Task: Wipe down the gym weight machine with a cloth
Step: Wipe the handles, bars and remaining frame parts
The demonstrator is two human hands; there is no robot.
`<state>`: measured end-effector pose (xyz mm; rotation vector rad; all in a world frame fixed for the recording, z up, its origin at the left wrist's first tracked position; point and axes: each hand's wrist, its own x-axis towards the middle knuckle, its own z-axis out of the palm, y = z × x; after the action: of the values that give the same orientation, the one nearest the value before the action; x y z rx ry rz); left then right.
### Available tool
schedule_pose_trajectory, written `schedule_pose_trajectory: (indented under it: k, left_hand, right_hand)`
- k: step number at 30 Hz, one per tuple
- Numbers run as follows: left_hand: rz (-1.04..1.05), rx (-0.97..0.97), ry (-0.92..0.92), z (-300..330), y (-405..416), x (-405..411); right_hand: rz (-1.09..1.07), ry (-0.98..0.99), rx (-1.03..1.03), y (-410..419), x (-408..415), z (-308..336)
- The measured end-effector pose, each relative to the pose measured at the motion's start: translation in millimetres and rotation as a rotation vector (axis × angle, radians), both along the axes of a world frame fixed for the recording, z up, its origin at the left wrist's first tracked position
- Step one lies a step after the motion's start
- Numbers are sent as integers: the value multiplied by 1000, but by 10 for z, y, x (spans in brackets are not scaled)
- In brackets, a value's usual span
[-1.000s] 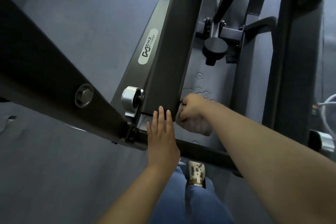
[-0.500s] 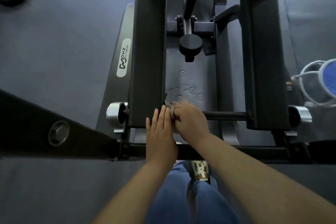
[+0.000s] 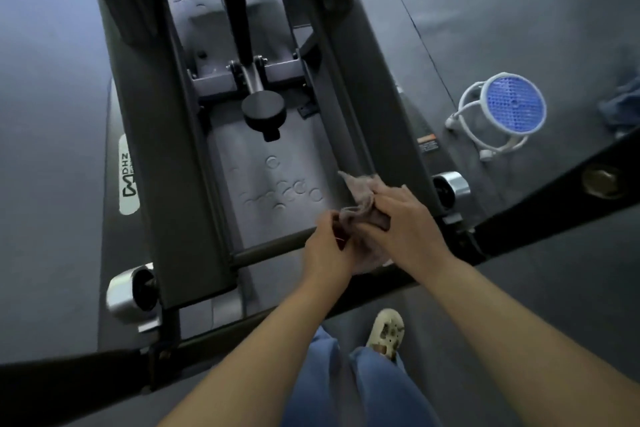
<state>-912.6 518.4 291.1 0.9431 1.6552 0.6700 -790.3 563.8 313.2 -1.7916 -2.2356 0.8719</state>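
The weight machine [image 3: 162, 149] is dark matte metal, with square beams, a round crossbar [image 3: 270, 246] and shiny chrome end caps [image 3: 121, 291]. A thin, crumpled, pinkish-grey cloth [image 3: 360, 198] is bunched between both hands, just above the crossbar's right end, one corner sticking up against the right beam. The right hand [image 3: 408, 222] curls over the cloth from above, its grip tight on the fabric. The left hand [image 3: 329, 246] pinches the lower edge, fingers curled. Both forearms reach forward, meeting at the cloth. Beyond the right hand, well apart, stands a white wire stool [image 3: 502, 111] with a blue mesh top on the grey floor [image 3: 52, 80].
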Motion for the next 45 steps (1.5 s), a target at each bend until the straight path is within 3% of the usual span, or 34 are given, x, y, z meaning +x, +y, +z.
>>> schedule_pose_trajectory:
  k: [2,4,6,11,18,23,27,30,35,38,42,45]
  left_hand:
    - [21,-2,68,-36,41,90]
    - [-140,21,376,-110,52,146]
    - [-337,160,635,-187,66,182]
    - [-732,313,792,-279,257,246]
    - [-828,263,1074,-343,445,347]
    - [-799,106,1064,-449,592,458]
    - [-793,-88,870,-457,697,464]
    - [-724,6,867,-486,613,408]
    - [-427,395,763,-540,382,441]
    - [-613,192,828,-477,459,446]
    - [-777,-227,687,-352,758,430]
    - [-978,-401,710,-360,901,499]
  right_hand:
    - [45,-159,-47,103,116,-6]
    - [-17,-211,-113,111,200,-24]
    - [-93,-196,-149,33,280,-63]
    - [-94,-257,-208,-140,442,-185]
    - [-70,-251,-211,-134,490,-192]
    - [-35,-265,-213,-158,538,-246]
    - [-15,-284,-202,-192,533,-302]
    - [-14,-274,-195,-217,524,-328]
    - [-18,-264,-191,-234,517,-353]
    - [-11,-268,-186,-231,520,-352]
    - [-5,-276,-192,-231,511,-342]
    - [-8,-291,-199,-229,495,-346]
